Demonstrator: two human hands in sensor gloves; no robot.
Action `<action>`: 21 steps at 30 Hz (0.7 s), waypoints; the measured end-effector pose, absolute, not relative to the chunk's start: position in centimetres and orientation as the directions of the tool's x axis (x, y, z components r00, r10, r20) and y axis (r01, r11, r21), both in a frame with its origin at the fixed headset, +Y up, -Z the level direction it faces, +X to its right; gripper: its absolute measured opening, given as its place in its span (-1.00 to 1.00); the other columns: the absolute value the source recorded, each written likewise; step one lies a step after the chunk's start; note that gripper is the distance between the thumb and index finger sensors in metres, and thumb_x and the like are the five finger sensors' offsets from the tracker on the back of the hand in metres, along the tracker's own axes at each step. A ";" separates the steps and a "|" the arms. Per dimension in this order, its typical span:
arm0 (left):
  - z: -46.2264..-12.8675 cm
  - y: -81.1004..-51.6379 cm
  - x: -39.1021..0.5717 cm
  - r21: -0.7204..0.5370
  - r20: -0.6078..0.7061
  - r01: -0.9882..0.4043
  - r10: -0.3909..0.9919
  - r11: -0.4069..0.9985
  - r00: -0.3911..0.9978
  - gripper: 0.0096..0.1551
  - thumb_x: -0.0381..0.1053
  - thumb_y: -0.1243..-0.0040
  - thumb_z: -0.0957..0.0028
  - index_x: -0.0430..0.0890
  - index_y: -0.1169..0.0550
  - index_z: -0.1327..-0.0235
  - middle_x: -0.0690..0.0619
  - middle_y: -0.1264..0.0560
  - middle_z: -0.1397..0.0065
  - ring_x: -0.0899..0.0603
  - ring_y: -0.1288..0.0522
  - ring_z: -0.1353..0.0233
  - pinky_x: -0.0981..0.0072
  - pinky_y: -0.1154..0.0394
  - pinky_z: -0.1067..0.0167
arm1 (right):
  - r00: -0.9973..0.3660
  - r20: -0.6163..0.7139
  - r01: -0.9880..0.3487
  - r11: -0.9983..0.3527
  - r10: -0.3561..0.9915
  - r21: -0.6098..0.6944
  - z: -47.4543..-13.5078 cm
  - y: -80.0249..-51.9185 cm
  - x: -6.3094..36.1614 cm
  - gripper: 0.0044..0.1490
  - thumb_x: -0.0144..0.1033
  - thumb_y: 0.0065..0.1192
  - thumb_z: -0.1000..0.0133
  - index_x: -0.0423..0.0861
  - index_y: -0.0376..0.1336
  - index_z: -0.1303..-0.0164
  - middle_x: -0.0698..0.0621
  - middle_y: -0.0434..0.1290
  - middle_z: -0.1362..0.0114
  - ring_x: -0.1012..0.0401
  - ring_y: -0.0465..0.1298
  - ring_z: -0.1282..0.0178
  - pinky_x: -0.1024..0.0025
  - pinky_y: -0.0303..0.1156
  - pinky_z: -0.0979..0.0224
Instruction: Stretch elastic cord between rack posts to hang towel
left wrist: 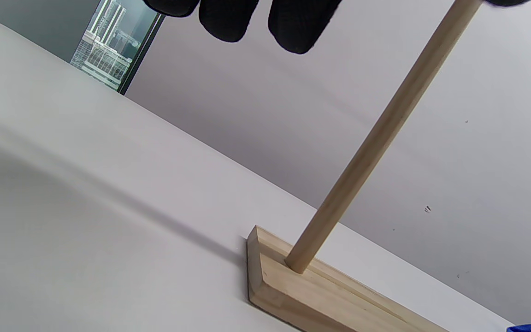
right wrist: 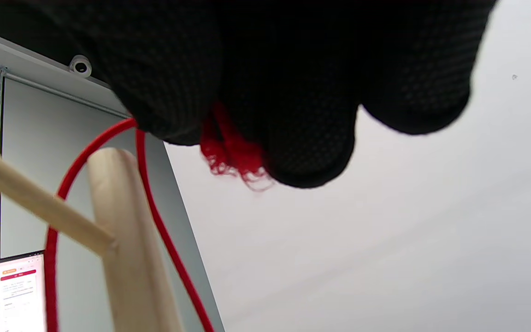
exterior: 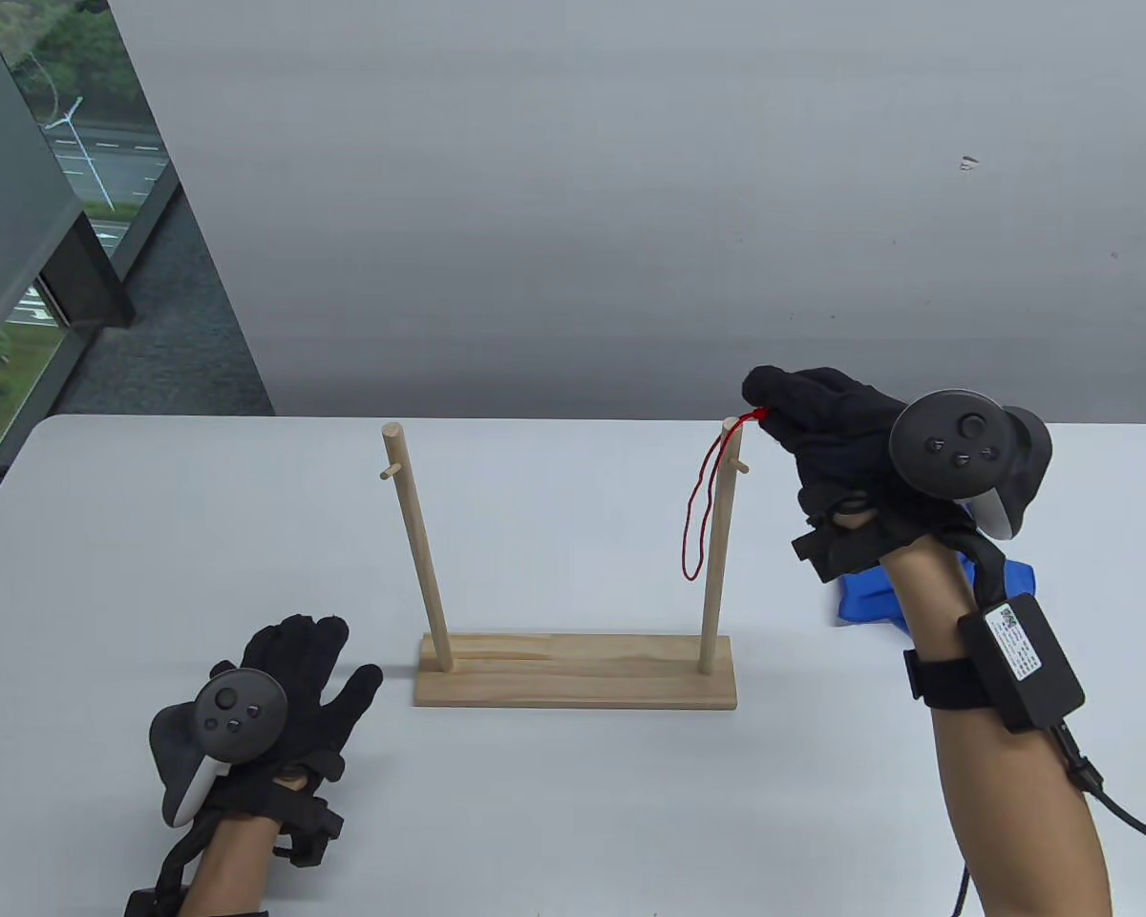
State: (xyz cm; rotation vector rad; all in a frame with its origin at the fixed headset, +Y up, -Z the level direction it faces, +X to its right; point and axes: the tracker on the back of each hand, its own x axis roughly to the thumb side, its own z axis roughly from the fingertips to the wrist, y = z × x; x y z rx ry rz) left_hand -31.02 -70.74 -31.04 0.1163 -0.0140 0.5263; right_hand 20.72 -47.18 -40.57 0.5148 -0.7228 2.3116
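Observation:
A wooden rack stands mid-table on a flat base (exterior: 573, 683), with a left post (exterior: 418, 549) and a right post (exterior: 721, 544), each with a short side peg. My right hand (exterior: 774, 406) pinches the frayed end (right wrist: 233, 159) of a red elastic cord (exterior: 697, 516) at the top of the right post; the cord's loop hangs down beside that post. In the right wrist view the loop (right wrist: 155, 216) passes around the post top (right wrist: 118, 207). My left hand (exterior: 306, 659) rests open on the table, left of the base, holding nothing. A blue towel (exterior: 869, 597) lies behind my right forearm.
The table's far edge (exterior: 573, 417) runs just behind the rack, with a grey wall beyond. A window is at the far left. In the left wrist view the base corner (left wrist: 265, 276) and left post (left wrist: 376, 138) are close by.

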 end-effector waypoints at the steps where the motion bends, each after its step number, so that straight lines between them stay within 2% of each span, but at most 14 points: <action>1: -31.0 -70.7 -31.0 0.106 0.043 -0.503 0.501 0.858 0.864 0.12 0.77 0.11 0.15 0.09 -0.40 -0.54 -0.11 -0.25 -0.73 -0.41 -0.11 -0.71 -0.56 0.11 -0.41 | -0.705 0.523 -0.690 -0.634 0.479 -0.350 -40.6 -47.3 20.8 -0.51 -0.25 0.45 0.13 0.16 0.50 -0.04 0.03 0.63 -0.09 0.08 0.71 0.05 0.09 0.57 0.04; 7: -31.0 -70.8 -30.9 0.096 0.046 -0.500 0.498 0.860 0.866 0.12 0.76 0.11 0.15 0.08 -0.40 -0.54 -0.12 -0.25 -0.73 -0.41 -0.12 -0.71 -0.56 0.10 -0.41 | -0.729 0.490 -0.660 -0.679 0.477 -0.321 -40.4 -48.3 20.7 -0.51 -0.25 0.45 0.11 0.10 0.49 -0.06 0.00 0.64 -0.08 0.07 0.72 0.07 0.09 0.58 0.05; 14: -31.2 -71.2 -30.4 0.063 0.053 -0.537 0.534 0.841 0.844 0.11 0.75 0.11 0.14 0.08 -0.40 -0.54 -0.11 -0.26 -0.72 -0.41 -0.13 -0.70 -0.55 0.09 -0.42 | -0.701 0.483 -0.675 -0.707 0.525 -0.210 -40.4 -49.8 20.9 -0.45 -0.22 0.40 0.06 0.00 0.44 -0.17 -0.04 0.61 -0.13 0.05 0.70 0.03 0.07 0.56 0.03; 18: -31.2 -71.5 -30.0 0.044 0.063 -0.571 0.569 0.819 0.820 0.10 0.75 0.10 0.13 0.08 -0.39 -0.54 -0.11 -0.27 -0.72 -0.41 -0.15 -0.70 -0.54 0.05 -0.43 | -0.700 0.457 -0.675 -0.718 0.549 -0.172 -40.2 -50.8 21.3 -0.27 -0.02 0.36 0.04 -0.07 0.31 -0.31 -0.10 0.50 -0.28 0.01 0.65 -0.09 0.04 0.54 -0.03; 21: -31.3 -71.5 -29.7 0.052 0.086 -0.592 0.587 0.804 0.805 0.08 0.72 0.03 0.11 0.04 -0.41 -0.51 -0.11 -0.30 -0.69 -0.41 -0.18 -0.68 -0.53 0.02 -0.43 | -0.693 0.445 -0.678 -0.724 0.568 -0.132 -39.7 -51.6 21.8 -0.06 0.12 0.33 0.04 -0.11 0.13 -0.45 -0.14 0.34 -0.43 -0.03 0.59 -0.21 -0.02 0.51 -0.11</action>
